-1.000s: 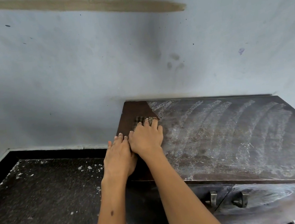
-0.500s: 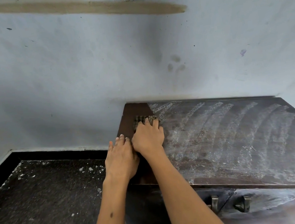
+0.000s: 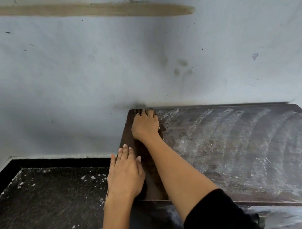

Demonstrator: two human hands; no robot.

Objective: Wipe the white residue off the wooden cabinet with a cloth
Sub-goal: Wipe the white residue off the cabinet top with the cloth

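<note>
A dark wooden cabinet [image 3: 244, 150] stands against the wall, its top streaked with white residue in curved arcs. A strip along its left edge is bare brown wood. My right hand [image 3: 145, 126] presses a dark patterned cloth [image 3: 142, 111] flat at the far left corner of the top, close to the wall; only the cloth's edge shows past my fingers. My left hand [image 3: 126, 173] rests flat on the cabinet's left edge, fingers together, holding nothing.
A pale grey wall [image 3: 103, 63] with smudges and a brown streak rises right behind the cabinet. To the left lies a dark speckled floor [image 3: 43, 202] scattered with white flecks, bordered by a black skirting.
My right hand has pushed the cloth away from me along the left edge to the back corner. My left hand stayed near the front edge. The view has moved closer.
</note>
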